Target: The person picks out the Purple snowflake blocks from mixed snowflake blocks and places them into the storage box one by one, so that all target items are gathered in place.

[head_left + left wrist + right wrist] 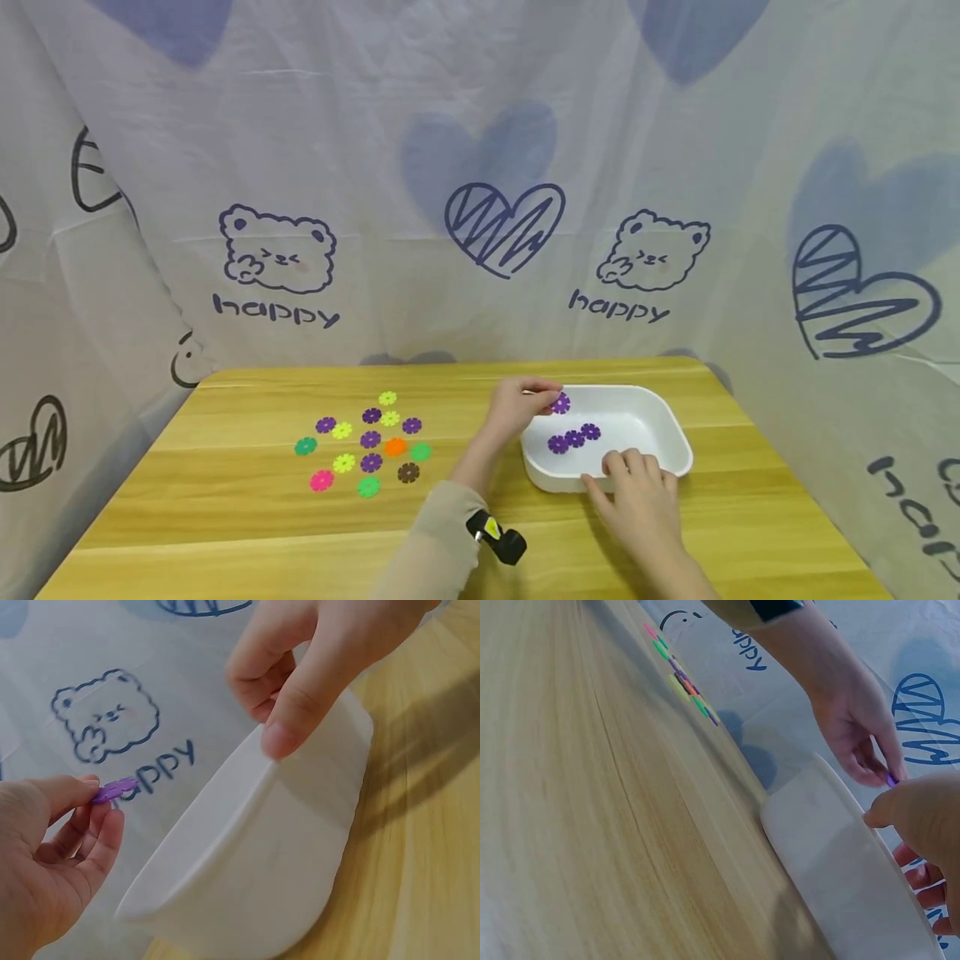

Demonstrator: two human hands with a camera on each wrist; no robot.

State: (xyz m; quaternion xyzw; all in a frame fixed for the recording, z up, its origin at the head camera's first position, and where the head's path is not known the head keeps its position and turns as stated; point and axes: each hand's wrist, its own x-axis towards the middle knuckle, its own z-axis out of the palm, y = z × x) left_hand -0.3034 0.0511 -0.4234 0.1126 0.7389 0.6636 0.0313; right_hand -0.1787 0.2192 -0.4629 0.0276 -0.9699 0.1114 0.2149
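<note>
Between thumb and fingertips, my left hand (517,406) pinches a purple notched flower-shaped disc (561,403) over the far left corner of a white plastic tub (555,482). Inside the tub lie 3 more purple discs (574,439) in a slanting row. My right hand (643,493) holds the tub's near rim. Its thumb (281,739) presses the outer side of the wall while the other fingers curl over to the inside. In the right wrist view only a sliver of the held purple disc (891,780) shows at the left fingertips.
Left of the tub, several loose flower discs are spread on the wooden table (247,517), among them an orange disc (395,447), a pink disc (322,481) and a brown disc (408,473). A patterned white curtain (390,250) hangs behind the table.
</note>
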